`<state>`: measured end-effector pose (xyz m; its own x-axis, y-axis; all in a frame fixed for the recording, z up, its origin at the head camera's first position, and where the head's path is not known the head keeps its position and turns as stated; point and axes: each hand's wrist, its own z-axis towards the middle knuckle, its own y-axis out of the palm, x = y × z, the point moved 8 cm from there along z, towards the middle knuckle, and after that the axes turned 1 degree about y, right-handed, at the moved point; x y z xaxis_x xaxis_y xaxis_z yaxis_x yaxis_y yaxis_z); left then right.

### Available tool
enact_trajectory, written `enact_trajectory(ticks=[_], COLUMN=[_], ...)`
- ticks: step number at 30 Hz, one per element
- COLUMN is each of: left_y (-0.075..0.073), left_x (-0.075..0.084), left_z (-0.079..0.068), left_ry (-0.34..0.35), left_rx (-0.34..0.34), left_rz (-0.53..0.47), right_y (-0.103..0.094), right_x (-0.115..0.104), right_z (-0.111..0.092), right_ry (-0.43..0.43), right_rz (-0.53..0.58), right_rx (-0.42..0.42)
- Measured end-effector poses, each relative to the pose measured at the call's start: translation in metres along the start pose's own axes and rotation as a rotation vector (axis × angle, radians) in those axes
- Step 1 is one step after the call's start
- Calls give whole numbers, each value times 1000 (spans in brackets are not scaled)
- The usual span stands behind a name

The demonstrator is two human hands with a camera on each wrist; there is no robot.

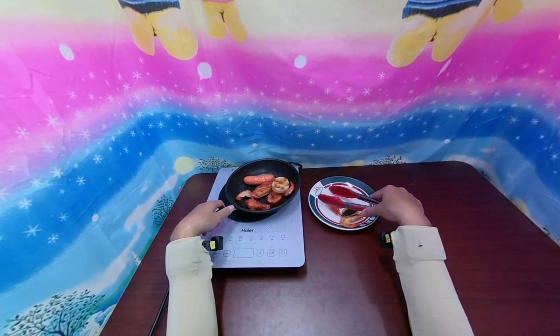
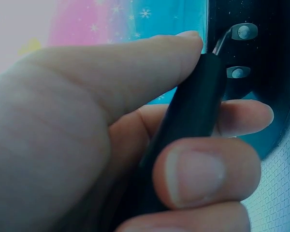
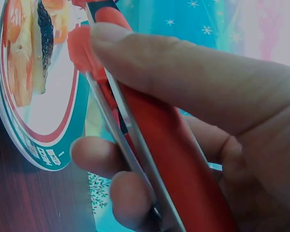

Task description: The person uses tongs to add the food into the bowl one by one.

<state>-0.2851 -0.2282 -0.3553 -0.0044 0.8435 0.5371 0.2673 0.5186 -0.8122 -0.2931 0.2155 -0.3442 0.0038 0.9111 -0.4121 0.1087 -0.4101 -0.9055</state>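
Note:
My left hand point(image 1: 199, 220) grips the black handle point(image 2: 188, 111) of a frying pan point(image 1: 258, 166), the thumb and fingers wrapped round it. The pan is over the white induction cooktop point(image 1: 273, 229). Inside it lie a scored sausage point(image 1: 258, 179), a pale round slice with holes point(image 1: 280, 185) and several browned pieces of food point(image 1: 257, 204). With my right hand point(image 1: 400, 205) I hold red-tipped tongs point(image 3: 164, 145) above a round plate point(image 1: 313, 204). A shrimp point(image 1: 351, 221) and a dark-striped piece point(image 3: 44, 38) are on the plate, partly hidden by the tongs in the head view.
The cooktop's touch panel point(image 1: 243, 253) faces me at its front. A brown wooden table point(image 1: 463, 214) carries everything, and a patterned cloth point(image 1: 280, 107) hangs behind and at both sides. A black cable point(image 1: 159, 311) runs down beside my left sleeve.

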Motion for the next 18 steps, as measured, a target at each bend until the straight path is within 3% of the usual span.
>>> enact_trajectory(ticks=[8, 12, 18], left_y=[0, 0, 0], left_x=[0, 0, -1], left_z=[0, 1, 1], left_ry=[2, -1, -7], left_rx=[-1, -4, -6], left_rz=[8, 3, 1], right_y=[-14, -21, -17], right_x=[2, -1, -10], right_z=[-15, -27, -32], right_ry=[1, -18, -38], right_rz=[-10, -9, 6], right_rx=[-14, -59, -133])
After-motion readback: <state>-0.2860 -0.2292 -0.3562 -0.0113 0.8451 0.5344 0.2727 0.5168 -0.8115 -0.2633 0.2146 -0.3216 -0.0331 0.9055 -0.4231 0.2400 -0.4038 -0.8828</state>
